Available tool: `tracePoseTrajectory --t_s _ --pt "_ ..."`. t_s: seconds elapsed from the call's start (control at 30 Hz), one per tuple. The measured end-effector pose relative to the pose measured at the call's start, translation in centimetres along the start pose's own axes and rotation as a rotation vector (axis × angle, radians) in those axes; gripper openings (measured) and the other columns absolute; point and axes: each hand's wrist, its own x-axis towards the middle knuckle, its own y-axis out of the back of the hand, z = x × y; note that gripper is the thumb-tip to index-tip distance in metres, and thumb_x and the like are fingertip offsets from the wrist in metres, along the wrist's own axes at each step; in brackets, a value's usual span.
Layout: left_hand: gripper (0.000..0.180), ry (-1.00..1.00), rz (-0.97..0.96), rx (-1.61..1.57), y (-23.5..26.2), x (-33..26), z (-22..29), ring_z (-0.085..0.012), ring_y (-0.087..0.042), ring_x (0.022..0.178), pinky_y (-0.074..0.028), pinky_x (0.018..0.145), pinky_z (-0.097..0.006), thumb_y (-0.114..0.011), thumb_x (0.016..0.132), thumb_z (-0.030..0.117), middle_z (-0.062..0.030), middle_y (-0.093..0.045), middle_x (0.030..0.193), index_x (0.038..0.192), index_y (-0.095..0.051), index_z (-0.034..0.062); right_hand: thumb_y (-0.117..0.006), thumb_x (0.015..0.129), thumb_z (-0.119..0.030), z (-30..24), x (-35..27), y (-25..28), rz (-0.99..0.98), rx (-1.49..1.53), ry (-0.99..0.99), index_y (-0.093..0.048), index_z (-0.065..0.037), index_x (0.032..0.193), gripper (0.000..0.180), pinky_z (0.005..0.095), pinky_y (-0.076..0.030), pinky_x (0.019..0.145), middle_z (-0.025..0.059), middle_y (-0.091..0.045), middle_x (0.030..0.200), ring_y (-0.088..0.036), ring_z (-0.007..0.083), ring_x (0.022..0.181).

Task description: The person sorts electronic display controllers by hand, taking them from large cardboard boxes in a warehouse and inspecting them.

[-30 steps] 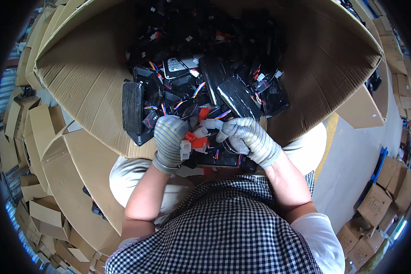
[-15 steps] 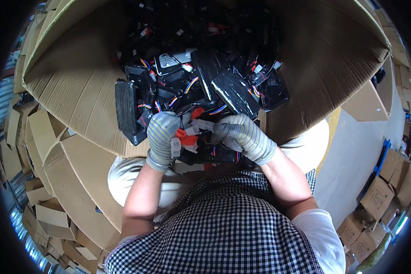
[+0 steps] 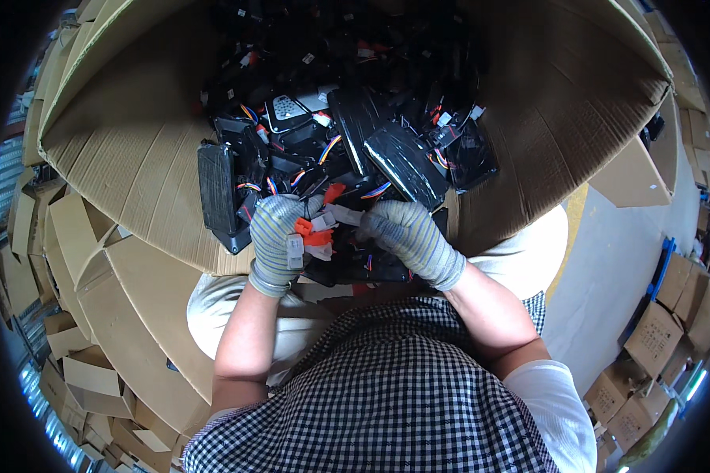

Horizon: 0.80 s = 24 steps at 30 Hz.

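Observation:
My left hand (image 3: 274,243), in a grey striped knit glove, is closed around a bunch of wire connectors, with a white plug (image 3: 295,252) and red plugs (image 3: 319,237) sticking out beside the fingers. My right hand (image 3: 418,240), gloved alike, has its fingers pinched together at the end of a pale plug (image 3: 344,214) that points out from the bunch. A black box-shaped unit (image 3: 371,266) with thin wires lies under both hands, partly hidden by them. Beyond the hands, black wrapped units (image 3: 406,165) with coloured leads are heaped up.
A large cardboard carton (image 3: 134,173), open toward me, surrounds the heap. Another black unit (image 3: 217,185) leans at its left front edge. Opened cartons (image 3: 95,378) crowd the left side, and stacked cartons (image 3: 653,340) stand at the right beside a grey floor (image 3: 580,292).
Both hands have shifted slightly left with the bunch of connectors. The white plug by my left hand has turned more upright. The heap has stayed in place.

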Motion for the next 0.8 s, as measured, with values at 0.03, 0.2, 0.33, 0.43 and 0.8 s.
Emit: tracePoseTrajectory --t_s 0.03,0.2,0.33,0.43,0.8 --pt "0.021 0.001 -0.001 -0.001 0.1 0.2 0.1 -0.0261 -0.058 0.072 -0.045 0.066 -0.035 -0.064 0.069 0.015 -0.0069 -0.061 0.077 0.089 -0.069 0.011 -0.054 0.091 -0.019 -0.4 0.0 0.1 -0.045 0.048 -0.095 -0.065 -0.004 0.08 0.022 0.0257 -0.047 0.06 0.0064 -0.061 0.069 -0.06 0.0149 0.064" --pt "0.02 -0.068 -0.073 0.053 0.3 0.3 0.1 -0.025 -0.059 0.073 -0.045 0.066 -0.033 -0.064 0.071 0.015 -0.007 -0.06 0.075 0.089 -0.07 0.0112 -0.054 0.09 -0.019 0.5 0.0 0.0 -0.008 0.131 -0.17 -0.066 -0.004 0.081 0.021 0.0252 -0.047 0.059 0.0067 -0.061 0.069 -0.06 0.0157 0.065" --pt "0.019 0.189 -0.126 -0.341 -0.3 -1.3 -0.5 -0.0247 -0.058 0.072 -0.045 0.066 -0.033 -0.065 0.071 0.015 -0.0066 -0.059 0.074 0.089 -0.07 0.011 -0.058 0.09 -0.023 2.1 0.2 0.5 -0.083 0.366 0.034 -0.063 0.0 0.097 0.024 0.0245 -0.05 0.071 0.01 -0.065 0.095 -0.061 0.0112 0.08" --pt "0.017 -0.056 -0.006 -0.023 -0.2 -0.7 -0.6 -0.0248 -0.058 0.071 -0.045 0.065 -0.033 -0.064 0.072 0.012 -0.0063 -0.06 0.075 0.088 -0.069 0.0102 -0.056 0.087 -0.014 0.9 0.2 0.4 -0.046 0.451 -0.256 -0.066 -0.002 0.087 0.016 0.0223 -0.047 0.058 0.0032 -0.062 0.072 -0.06 0.012 0.066" --pt "0.018 0.047 -0.053 -0.075 -0.1 -0.7 -0.3 -0.0277 -0.058 0.07 -0.045 0.063 -0.035 -0.062 0.077 0.02 -0.0084 -0.061 0.077 0.088 -0.063 0.0064 -0.05 0.089 -0.013 -0.1 0.4 -0.3 -0.045 -0.12 0.069 -0.063 -0.004 0.081 0.017 0.0289 -0.049 0.058 0.0064 -0.058 0.068 -0.061 0.0203 0.065"
